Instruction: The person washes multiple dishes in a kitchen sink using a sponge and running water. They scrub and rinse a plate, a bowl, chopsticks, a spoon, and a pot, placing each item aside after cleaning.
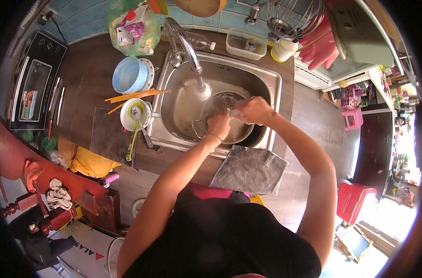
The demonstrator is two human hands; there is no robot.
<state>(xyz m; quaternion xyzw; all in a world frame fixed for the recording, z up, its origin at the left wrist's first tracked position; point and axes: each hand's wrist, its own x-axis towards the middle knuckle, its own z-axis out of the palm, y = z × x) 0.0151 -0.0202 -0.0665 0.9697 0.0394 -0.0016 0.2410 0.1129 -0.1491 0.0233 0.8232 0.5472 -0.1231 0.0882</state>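
Both of my hands are over a round metal pot (pixel 216 100) that stands in the stainless steel sink (pixel 183 116). My left hand (pixel 218 125) is at the pot's near left side, with its fingers curled; its grip is hidden from above. Close to its right, my right hand (pixel 254 110) is blurred and closed around a small pale thing (pixel 234 113), too unclear to name. A looped metal handle (pixel 198 129) shows beside my left wrist. The curved chrome faucet (pixel 186 43) reaches over the sink, its white nozzle (pixel 202 92) just left of the pot.
Left of the sink are a light blue bowl (pixel 128 75), orange sticks (pixel 138 94) and a white cup (pixel 126 118) with spoons. A grey cloth (pixel 251 170) hangs over the counter's front edge. Behind the sink sit a plastic tub (pixel 246 44) and a clear bottle (pixel 193 40).
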